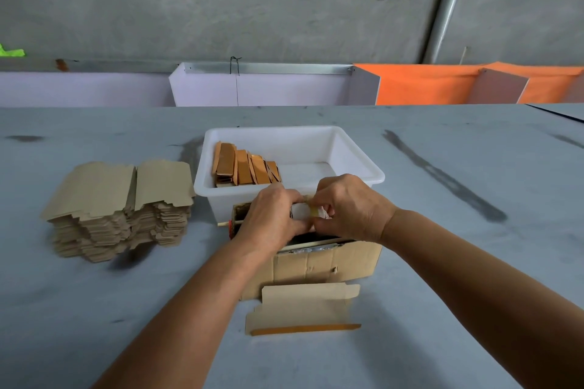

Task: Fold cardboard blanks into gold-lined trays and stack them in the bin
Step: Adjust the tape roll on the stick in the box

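Observation:
My left hand (272, 215) and my right hand (349, 208) meet over an open cardboard box (319, 265) in front of the white bin (363, 164). Both pinch a small white and yellow piece (305, 210) between the fingertips. What that piece is I cannot tell. Several folded gold-lined trays (245, 167) stand on edge in the bin's left half. A flat cardboard blank (303, 309) with a gold strip along its near edge lies on the table close to me. A tall stack of brown blanks (120, 208) sits to the left.
A thin stick (226, 223) pokes out of the cardboard box's left side. The grey table (474, 262) runs wide on both sides. White and orange partition boards (420, 85) stand along its far edge against a concrete wall.

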The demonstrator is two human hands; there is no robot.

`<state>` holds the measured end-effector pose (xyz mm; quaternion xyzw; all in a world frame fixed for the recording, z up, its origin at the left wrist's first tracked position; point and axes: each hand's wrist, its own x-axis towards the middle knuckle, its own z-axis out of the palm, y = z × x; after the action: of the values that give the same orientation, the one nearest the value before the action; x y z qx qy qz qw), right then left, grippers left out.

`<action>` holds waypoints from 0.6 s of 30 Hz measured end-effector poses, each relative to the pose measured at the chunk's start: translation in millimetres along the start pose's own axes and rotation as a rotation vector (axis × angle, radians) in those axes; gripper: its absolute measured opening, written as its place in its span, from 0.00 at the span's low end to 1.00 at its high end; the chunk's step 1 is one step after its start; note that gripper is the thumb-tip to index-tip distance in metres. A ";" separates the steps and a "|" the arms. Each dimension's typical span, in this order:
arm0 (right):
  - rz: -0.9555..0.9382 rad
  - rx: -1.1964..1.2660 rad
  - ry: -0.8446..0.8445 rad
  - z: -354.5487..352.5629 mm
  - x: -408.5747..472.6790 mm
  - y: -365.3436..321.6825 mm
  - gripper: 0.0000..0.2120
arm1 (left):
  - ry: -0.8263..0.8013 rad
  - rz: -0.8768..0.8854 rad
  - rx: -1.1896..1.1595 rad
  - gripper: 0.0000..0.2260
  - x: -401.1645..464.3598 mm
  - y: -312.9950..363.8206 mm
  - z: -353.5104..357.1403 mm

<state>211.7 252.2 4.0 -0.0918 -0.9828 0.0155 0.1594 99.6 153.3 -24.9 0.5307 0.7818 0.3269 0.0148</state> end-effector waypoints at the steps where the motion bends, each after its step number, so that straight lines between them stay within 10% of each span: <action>1: -0.003 0.005 0.005 -0.3 0.8 -0.2 0.06 | -0.002 -0.003 0.003 0.18 0.0 0.2 0.2; 18: -0.032 0.066 -0.054 -7.2 8.9 5.5 0.08 | -0.011 -0.012 0.007 0.20 2.1 0.2 2.4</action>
<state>206.7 259.3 13.2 -0.0703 -0.9871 0.0479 0.1359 99.7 156.3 -26.0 0.5279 0.7859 0.3214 0.0193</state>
